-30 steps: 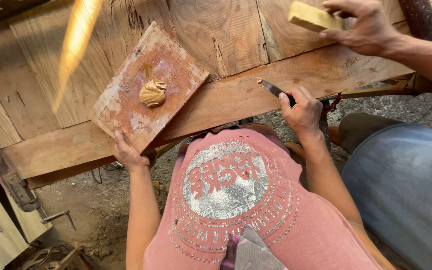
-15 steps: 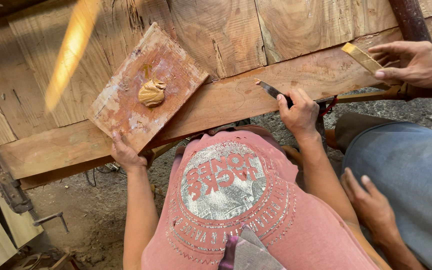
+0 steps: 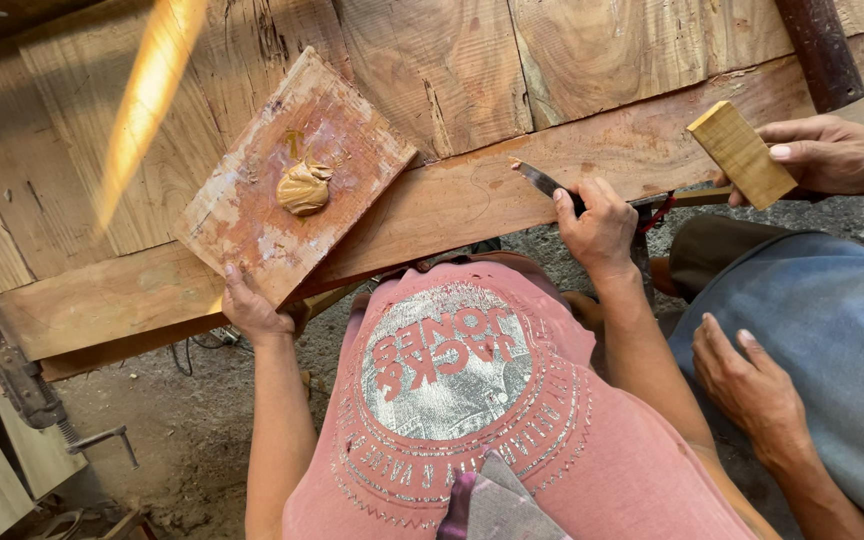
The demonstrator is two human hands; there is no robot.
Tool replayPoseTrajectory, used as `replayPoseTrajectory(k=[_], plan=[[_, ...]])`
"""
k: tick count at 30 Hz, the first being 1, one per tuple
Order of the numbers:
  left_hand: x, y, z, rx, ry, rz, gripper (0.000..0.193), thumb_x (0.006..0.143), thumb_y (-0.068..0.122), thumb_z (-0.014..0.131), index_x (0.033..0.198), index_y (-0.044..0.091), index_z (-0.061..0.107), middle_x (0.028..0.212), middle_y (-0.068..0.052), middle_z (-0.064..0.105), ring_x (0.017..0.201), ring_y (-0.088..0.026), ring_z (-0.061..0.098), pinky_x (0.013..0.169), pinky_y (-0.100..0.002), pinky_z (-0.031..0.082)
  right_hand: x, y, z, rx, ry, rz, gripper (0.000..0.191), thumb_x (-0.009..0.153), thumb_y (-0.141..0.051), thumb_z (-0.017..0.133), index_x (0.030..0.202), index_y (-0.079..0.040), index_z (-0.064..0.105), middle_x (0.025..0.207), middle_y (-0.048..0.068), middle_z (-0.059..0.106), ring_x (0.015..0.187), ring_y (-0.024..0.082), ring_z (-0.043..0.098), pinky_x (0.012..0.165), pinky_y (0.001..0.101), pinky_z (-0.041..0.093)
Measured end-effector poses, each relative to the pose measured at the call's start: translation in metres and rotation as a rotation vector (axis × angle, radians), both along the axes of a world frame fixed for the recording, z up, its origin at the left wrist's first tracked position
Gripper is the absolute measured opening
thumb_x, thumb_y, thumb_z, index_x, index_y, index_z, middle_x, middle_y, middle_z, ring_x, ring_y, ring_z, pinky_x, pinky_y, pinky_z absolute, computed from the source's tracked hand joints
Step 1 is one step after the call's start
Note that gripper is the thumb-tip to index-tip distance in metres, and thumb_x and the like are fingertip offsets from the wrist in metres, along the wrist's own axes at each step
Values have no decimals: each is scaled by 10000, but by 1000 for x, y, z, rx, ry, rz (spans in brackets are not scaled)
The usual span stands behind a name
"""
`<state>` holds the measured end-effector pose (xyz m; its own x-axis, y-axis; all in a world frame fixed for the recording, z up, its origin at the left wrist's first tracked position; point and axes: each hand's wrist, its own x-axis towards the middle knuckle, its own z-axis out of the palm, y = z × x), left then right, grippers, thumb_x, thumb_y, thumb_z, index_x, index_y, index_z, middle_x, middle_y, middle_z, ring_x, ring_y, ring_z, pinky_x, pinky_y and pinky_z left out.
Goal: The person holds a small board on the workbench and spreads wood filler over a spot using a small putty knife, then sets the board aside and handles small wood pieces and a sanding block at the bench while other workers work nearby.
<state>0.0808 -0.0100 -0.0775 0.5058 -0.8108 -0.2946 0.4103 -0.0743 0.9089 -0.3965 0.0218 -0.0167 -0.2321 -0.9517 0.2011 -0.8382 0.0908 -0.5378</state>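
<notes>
Putty knife (image 3: 540,182) sits pinched in the right hand (image 3: 600,225), its blade tip touching the long plank (image 3: 452,205) near that plank's upper edge. It looks light, stiff and thin, so best gripped at the handle, w/ a finger along the blade. Left hand (image 3: 257,312) is closed on the lower corner of a small board (image 3: 292,180) carrying a soft filler blob (image 3: 304,186), prob. sticky.

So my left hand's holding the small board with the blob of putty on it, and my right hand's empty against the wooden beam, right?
Not quite. The head view shows the right hand gripping a putty knife against the wooden beam. The left hand does hold the small board with the blob of putty.
</notes>
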Motion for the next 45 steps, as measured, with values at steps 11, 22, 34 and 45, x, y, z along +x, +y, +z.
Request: replayPoseTrajectory(k=[11, 22, 34, 45], plan=[[2, 1, -1, -24, 16, 9, 447, 1045, 295, 581, 1277, -88, 585, 1253, -152, 673, 1134, -231, 683, 1004, -359, 581, 3, -2, 2, -50, 9, 17, 187, 971, -209, 735, 902, -49, 666, 862, 143, 641, 761, 378, 647, 652, 458, 505], [7, 3, -9, -55, -17, 4, 434, 1066, 294, 597, 1257, -95, 606, 1235, -143, 679, 1112, -217, 680, 992, -348, 572, 3, -3, 5, -38, 28, 5, 190, 966, -224, 734, 888, -65, 664, 854, 128, 644, 749, 370, 646, 635, 460, 498], [0, 2, 4, 18, 7, 9, 468, 1041, 307, 573, 1289, -90, 568, 1221, -160, 669, 1087, -247, 693, 960, -380, 596, 6, -2, 3, -38, 29, -9, 192, 967, -218, 746, 891, -60, 669, 856, 127, 642, 747, 361, 645, 634, 446, 497], [-1, 4, 1, -20, -2, -15, 470, 1040, 299, 556, 1306, -89, 568, 1260, -148, 664, 1138, -233, 665, 1013, -364, 555, 3, -3, -3, -52, 45, -2, 191, 967, -222, 745, 889, -64, 671, 871, 135, 652, 766, 375, 647, 654, 466, 501]])
